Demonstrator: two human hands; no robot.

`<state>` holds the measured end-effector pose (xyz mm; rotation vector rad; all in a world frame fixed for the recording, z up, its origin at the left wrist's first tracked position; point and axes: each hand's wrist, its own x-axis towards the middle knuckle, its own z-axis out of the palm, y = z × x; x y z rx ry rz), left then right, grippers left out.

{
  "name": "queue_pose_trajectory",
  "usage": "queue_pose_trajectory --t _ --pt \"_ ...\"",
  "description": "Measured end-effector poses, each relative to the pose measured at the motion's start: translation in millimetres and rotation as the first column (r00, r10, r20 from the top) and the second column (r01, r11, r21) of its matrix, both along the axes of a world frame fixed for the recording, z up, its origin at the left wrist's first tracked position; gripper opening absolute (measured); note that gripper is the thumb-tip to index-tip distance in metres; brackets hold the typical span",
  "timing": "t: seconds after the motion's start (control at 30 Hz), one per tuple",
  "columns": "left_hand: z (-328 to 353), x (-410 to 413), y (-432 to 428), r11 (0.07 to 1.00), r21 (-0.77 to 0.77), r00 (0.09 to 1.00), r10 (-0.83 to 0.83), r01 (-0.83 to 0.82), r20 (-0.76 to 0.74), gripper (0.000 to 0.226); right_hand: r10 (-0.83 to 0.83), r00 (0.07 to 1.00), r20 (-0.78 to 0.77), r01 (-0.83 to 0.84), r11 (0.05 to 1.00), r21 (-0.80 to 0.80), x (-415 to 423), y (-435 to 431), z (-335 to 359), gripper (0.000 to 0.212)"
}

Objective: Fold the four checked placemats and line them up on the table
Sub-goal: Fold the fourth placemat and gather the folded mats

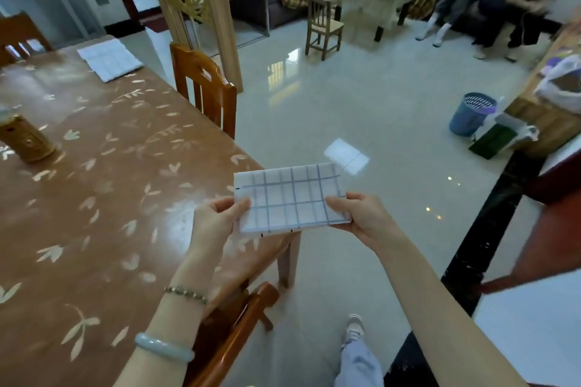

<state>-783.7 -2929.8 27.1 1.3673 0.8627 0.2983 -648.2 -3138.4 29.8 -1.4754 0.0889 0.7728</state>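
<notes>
A folded white placemat with blue checks [290, 196] is held in the air beside the table's right edge, partly over the floor. My left hand [217, 220] pinches its left end, thumb on top. My right hand [358, 215] pinches its right end. A second folded checked placemat [110, 60] lies flat at the far end of the brown leaf-patterned table [103, 185]. No other placemats are in view.
A wooden canister [26, 140] stands at the table's left. Wooden chairs [204, 88] are tucked along the right side, one [242, 320] just below my arms. A blue waste bin [471, 115] stands on the tiled floor. People sit on a sofa at the back.
</notes>
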Motion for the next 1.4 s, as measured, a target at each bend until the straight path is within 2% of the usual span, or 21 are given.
queue_pose_trajectory --t 0.13,0.3,0.4,0.47,0.63,0.87,1.07,1.27,1.4 --pt "0 66 -42 1.0 -0.016 1.0 0.014 -0.014 0.01 0.007 0.002 0.999 -0.037 -0.001 1.0 0.009 65 -34 -6 0.012" --pt "8 142 -95 0.994 -0.082 0.997 0.079 -0.077 0.019 0.007 0.043 0.996 -0.081 -0.041 0.999 0.027 147 -71 -9 0.021" --pt "3 178 -109 0.981 -0.138 0.99 0.137 -0.134 0.017 0.006 0.083 0.994 -0.075 -0.081 0.996 0.021 188 -84 -8 0.011" --pt "-1 198 -115 0.979 -0.131 0.988 0.157 -0.156 -0.005 0.005 0.098 0.993 -0.071 -0.097 0.995 0.023 213 -90 -10 0.007" --pt "-11 242 -101 0.982 -0.058 0.983 0.174 -0.178 -0.062 0.007 0.149 0.986 -0.075 -0.148 0.989 0.025 267 -77 -16 0.017" --pt "-26 321 -61 0.964 -0.051 0.964 0.259 -0.262 -0.062 0.014 0.223 0.972 -0.068 -0.222 0.975 0.023 355 -21 -19 0.004" --pt "-34 399 -3 0.933 -0.068 0.934 0.35 -0.354 -0.066 0.021 0.28 0.958 -0.067 -0.281 0.96 -0.002 444 53 -9 0.006" --pt "-12 447 67 0.904 -0.046 0.905 0.424 -0.426 -0.042 0.023 0.367 0.927 -0.073 -0.367 0.93 0.016 506 138 1 0.008" --pt "1 468 109 0.862 -0.064 0.865 0.501 -0.502 -0.036 0.011 0.439 0.895 -0.075 -0.437 0.899 0.037 534 197 8 0.008"
